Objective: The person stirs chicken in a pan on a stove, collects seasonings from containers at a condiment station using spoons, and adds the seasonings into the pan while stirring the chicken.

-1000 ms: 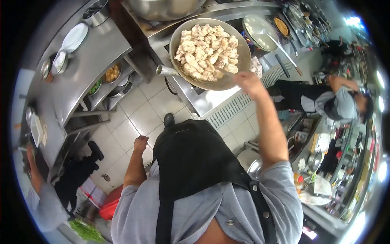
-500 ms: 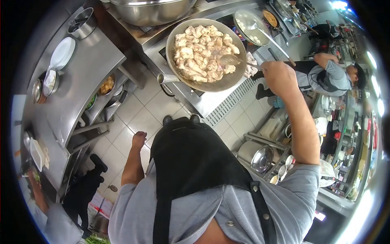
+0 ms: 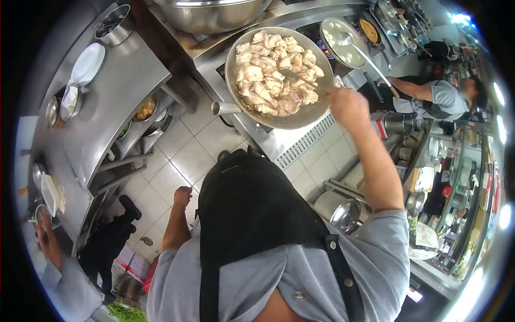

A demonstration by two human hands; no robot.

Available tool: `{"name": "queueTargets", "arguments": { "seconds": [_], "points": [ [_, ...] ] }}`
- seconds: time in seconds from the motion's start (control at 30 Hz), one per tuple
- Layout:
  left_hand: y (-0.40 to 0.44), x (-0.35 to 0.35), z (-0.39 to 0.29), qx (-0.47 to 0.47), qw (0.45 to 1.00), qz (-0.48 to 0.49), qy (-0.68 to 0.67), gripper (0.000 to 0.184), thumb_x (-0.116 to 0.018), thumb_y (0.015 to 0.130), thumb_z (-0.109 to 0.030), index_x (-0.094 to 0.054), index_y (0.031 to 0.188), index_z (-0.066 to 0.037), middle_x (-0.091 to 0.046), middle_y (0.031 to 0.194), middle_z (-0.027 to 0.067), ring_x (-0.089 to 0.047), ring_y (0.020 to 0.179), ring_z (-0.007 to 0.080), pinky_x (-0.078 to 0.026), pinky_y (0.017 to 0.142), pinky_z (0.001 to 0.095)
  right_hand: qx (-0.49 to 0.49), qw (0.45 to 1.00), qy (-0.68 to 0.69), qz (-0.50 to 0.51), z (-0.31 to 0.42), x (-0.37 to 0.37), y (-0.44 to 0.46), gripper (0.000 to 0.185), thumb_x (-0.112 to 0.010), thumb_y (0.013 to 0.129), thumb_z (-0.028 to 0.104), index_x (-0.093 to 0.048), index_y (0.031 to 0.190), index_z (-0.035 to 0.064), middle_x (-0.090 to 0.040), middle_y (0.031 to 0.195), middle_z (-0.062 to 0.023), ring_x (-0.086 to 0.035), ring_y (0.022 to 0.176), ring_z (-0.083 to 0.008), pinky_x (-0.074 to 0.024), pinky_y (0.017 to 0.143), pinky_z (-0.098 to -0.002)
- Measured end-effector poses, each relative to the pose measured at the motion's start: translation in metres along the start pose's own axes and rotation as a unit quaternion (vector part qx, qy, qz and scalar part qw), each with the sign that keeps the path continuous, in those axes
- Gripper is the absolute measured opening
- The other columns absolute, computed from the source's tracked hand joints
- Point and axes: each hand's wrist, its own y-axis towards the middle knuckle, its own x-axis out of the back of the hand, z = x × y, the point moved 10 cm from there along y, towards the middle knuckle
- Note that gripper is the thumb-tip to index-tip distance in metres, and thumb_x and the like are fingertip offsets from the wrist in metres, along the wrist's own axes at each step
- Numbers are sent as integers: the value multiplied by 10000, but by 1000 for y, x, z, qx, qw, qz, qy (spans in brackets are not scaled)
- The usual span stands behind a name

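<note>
A wide metal frying pan on the stove is heaped with pale pieces of chicken. At the pan's right rim, my right hand is closed around the handle of a large spoon. The spoon's bowl is down among the chicken and mostly hidden. The pan's hollow handle points toward the lower left, untouched. My left hand hangs low beside my apron with its fingers curled in, holding nothing visible.
Behind the frying pan stands another pan with white pieces and a ladle. A big metal pot sits at the back. A steel counter with plates lies left. Co-workers stand at the far right and lower left.
My right hand has moved left and slightly down toward the pan's rim, pushing the spoon in among the chicken. The co-worker on the right has shifted. My left hand stays low.
</note>
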Motion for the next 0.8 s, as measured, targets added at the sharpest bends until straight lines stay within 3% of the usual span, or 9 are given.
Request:
{"name": "queueTargets", "arguments": {
  "seconds": [0.2, 0.3, 0.33, 0.43, 0.5, 0.63, 0.73, 0.77, 0.8],
  "points": [
    [17, -12, 2, -14, 999, 14, 37, 238, -634, 928, -177, -723, 1088, -25, -722, 999, 141, -722, 803, 222, -589, 712, 340, 8, 999, 6, -33, -57, 98, -23, 205, -572, 859, 145, -761, 938, 132, -707, 818, -177, -702, 834, -363, -565, 763, -468],
    [56, -28, -10, -253, 952, 11, 173, 321, -656, 916, -239, -699, 1115, 9, -727, 999, 141, -723, 806, 219, -568, 703, 321, 38, 997, -73, -6, -81, 41, 11, 223, -616, 826, 163, -760, 985, 101, -715, 827, -172, -712, 794, -352, -570, 700, -457],
    [53, -27, -18, -193, 975, 4, 113, 346, -663, 911, -254, -691, 1127, 15, -729, 1000, 143, -724, 810, 217, -564, 700, 322, 55, 993, -100, -14, -83, 25, 21, 242, -631, 817, 173, -760, 1006, 93, -718, 830, -171, -714, 779, -350, -572, 680, -451],
    [9, -35, -89, -75, 997, -16, -24, 405, -680, 902, -288, -672, 1159, 24, -737, 1003, 151, -727, 823, 213, -556, 695, 329, -22, 950, 129, 282, -68, -18, 30, 296, -675, 839, 234, -744, 1076, 70, -713, 804, -150, -700, 701, -300, -582, 631, -408],
    [-2, -38, -107, -84, 995, -25, -54, 417, -683, 902, -294, -667, 1175, 20, -740, 1004, 159, -729, 831, 214, -558, 699, 338, -56, 913, 249, 318, -87, -67, 18, 328, -692, 863, 285, -732, 1092, 53, -690, 778, -122, -665, 657, -255, -571, 596, -378],
    [-5, -44, -83, -77, 995, -49, -34, 400, -679, 906, -304, -680, 1133, 26, -741, 989, 148, -724, 815, 208, -558, 698, 343, -140, 866, 405, 256, -51, -131, -12, 333, -717, 891, 328, -724, 1049, 34, -631, 724, -63, -594, 603, -166, -492, 508, -325],
    [5, -53, -32, -148, 982, -2, 114, 384, -684, 896, -321, -695, 1059, 26, -736, 967, 152, -717, 791, 201, -559, 722, 355, -148, 798, 548, 202, -7, -147, -7, 327, -724, 882, 310, -719, 1015, 12, -618, 714, -52, -566, 588, -141, -453, 487, -302],
    [-4, -47, -9, -52, 997, -11, 64, 350, -665, 911, -322, -698, 998, 15, -726, 948, 167, -714, 759, 240, -564, 760, 379, -148, 769, 594, 186, -1, -151, 1, 323, -723, 881, 303, -717, 1008, 6, -614, 712, -51, -559, 584, -136, -446, 485, -297],
    [-8, -48, -1, -81, 986, 5, 145, 302, -637, 938, -294, -696, 988, -3, -718, 958, 166, -713, 813, 285, -569, 792, 414, -145, 777, 581, 192, -6, -149, 4, 310, -720, 881, 290, -718, 996, 2, -613, 707, -49, -553, 578, -133, -444, 484, -294]
  ]
}}
